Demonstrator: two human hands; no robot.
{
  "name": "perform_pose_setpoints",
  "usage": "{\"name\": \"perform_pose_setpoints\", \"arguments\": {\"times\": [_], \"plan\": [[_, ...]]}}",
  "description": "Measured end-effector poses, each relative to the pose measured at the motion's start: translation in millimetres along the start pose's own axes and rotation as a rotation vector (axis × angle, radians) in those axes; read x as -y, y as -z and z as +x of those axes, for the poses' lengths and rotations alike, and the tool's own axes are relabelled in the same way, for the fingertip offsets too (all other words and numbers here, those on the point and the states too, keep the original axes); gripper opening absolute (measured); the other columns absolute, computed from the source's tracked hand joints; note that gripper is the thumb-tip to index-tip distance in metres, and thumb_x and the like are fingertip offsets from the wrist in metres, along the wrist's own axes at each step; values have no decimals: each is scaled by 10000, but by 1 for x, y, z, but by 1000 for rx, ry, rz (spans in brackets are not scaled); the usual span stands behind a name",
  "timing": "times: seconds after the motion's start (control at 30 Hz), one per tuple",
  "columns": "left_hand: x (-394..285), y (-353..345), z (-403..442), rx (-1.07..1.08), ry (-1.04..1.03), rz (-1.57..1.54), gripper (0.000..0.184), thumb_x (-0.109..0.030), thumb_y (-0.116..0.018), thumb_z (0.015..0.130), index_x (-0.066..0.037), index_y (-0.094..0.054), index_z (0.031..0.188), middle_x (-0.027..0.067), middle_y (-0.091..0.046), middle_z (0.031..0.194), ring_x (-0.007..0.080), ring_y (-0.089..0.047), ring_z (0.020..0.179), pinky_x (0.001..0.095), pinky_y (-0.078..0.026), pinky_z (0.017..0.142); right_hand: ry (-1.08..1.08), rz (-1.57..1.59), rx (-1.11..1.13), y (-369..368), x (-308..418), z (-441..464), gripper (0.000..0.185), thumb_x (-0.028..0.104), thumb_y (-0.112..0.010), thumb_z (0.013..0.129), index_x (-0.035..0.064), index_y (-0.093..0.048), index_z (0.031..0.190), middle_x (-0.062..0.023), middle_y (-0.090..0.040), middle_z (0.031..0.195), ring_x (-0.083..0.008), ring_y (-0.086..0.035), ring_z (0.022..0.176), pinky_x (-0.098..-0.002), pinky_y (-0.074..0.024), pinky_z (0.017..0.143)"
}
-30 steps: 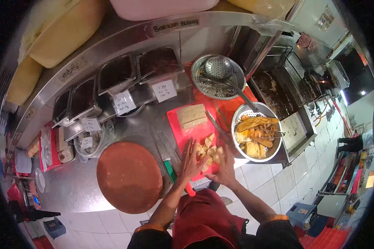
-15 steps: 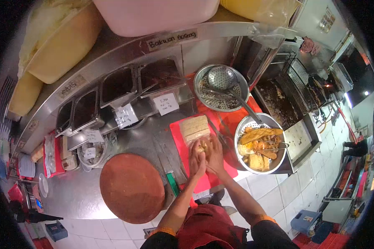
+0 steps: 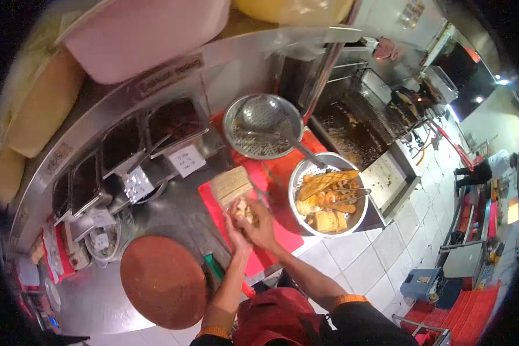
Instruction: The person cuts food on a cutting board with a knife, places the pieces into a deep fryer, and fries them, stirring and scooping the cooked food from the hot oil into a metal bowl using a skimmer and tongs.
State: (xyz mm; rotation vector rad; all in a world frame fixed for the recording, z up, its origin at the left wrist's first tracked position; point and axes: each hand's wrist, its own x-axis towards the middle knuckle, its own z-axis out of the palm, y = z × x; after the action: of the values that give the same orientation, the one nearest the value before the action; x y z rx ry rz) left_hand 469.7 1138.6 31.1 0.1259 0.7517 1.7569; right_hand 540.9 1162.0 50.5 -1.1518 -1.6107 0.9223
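Observation:
Above a red cutting board, both of my hands are cupped together around some pale yellow-white food; its exact kind is hard to make out. My left hand supports it from the left, while the curved fingers of my right hand close over it from the right. Just beyond my fingers lies a stack of brownish wrapping sheets. A green-handled knife rests left of the board, its blade hard to distinguish.
To the right stands a perforated bowl of fried food with tongs in it. Behind it, a metal strainer bowl holds a skimmer. A round brown chopping block sits left. Metal containers line the back; a fryer is at right.
The head view has shifted, so the counter and bowls appear farther left. My hands stay cupped around the food, with more of it showing between them. A distant person at right shows more.

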Motion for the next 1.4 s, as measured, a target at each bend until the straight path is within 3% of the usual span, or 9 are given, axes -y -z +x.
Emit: {"name": "perform_pose_setpoints", "arguments": {"times": [0.17, 0.27, 0.3, 0.5, 0.63, 0.87, 1.03, 1.3, 1.4], "plan": [[-6, -18, -15, -68, 153, -16, 477, -419, -354, 999, -114, -420, 1359, 91, -518, 1287, 234, -525, 1152, 382, -434, 978, -90, 307, -94, 0, 3, -3, 294, 104, -664, 811, 26, -619, 1090, -147, -614, 1099, -274, -579, 1047, -354, -443, 911], [-23, -39, -30, 9, 27, 160, 490, -417, -404, 987, -121, -409, 1378, 70, -512, 1297, 218, -526, 1158, 358, -438, 977, -97, 312, -132, 0, 24, -11, 304, 67, -685, 790, 24, -627, 1086, -144, -619, 1098, -252, -578, 1058, -341, -444, 916], [-27, -42, -35, -8, -11, 187, 498, -405, -399, 993, -108, -380, 1392, 83, -490, 1312, 222, -511, 1172, 368, -434, 980, -8, 308, -110, 2, 28, -11, 325, 166, -688, 843, 10, -612, 1117, -109, -608, 1107, -210, -554, 1067, -337, -424, 942], [-49, -95, -55, -20, -95, 268, 477, -358, -373, 1010, -88, -347, 1402, 101, -442, 1345, 236, -477, 1200, 369, -412, 1003, 23, 441, -58, 39, 86, 12, 324, 127, -684, 829, 13, -615, 1124, -120, -609, 1162, -222, -548, 1108, -350, -421, 951], [-38, -204, -50, 113, -202, 425, 456, -331, -402, 1003, -86, -375, 1387, 89, -462, 1323, 211, -489, 1179, 351, -410, 1000, 26, 439, -164, 112, 122, 64, 291, 90, -650, 822, 21, -623, 1103, -98, -624, 1111, -177, -558, 1049, -315, -433, 914], [100, -403, 56, 478, -138, 421, 325, -305, -514, 972, -97, -547, 1220, 36, -579, 1101, 140, -580, 984, 276, -481, 830, 142, 430, -408, 321, 94, 215, 235, 154, -643, 866, 2, -641, 1046, -76, -666, 911, -102, -551, 853, -264, -464, 755], [226, -527, 105, 309, -110, 483, 345, -279, -627, 913, -55, -550, 1164, 61, -595, 1005, 160, -591, 929, 297, -508, 739, 52, 477, -510, 460, 20, 316, 241, 175, -608, 884, 2, -645, 1047, -66, -654, 902, -124, -572, 816, -259, -465, 715], [342, -552, 194, 352, -150, 808, 341, -204, -588, 928, -39, -546, 1224, 117, -615, 1095, 187, -596, 1002, 299, -501, 772, -203, 221, -765, 534, -74, 368, 212, 159, -581, 886, 6, -644, 1019, -91, -656, 873, -163, -600, 781, -300, -479, 716], [347, -552, 210, 453, -111, 869, 410, -284, -529, 961, -59, -509, 1303, 144, -561, 1256, 226, -539, 1155, 328, -437, 946, -117, 130, -822, 539, -87, 377, 212, 167, -570, 892, 9, -645, 1011, -120, -665, 885, -178, -620, 799, -312, -478, 738]]}}
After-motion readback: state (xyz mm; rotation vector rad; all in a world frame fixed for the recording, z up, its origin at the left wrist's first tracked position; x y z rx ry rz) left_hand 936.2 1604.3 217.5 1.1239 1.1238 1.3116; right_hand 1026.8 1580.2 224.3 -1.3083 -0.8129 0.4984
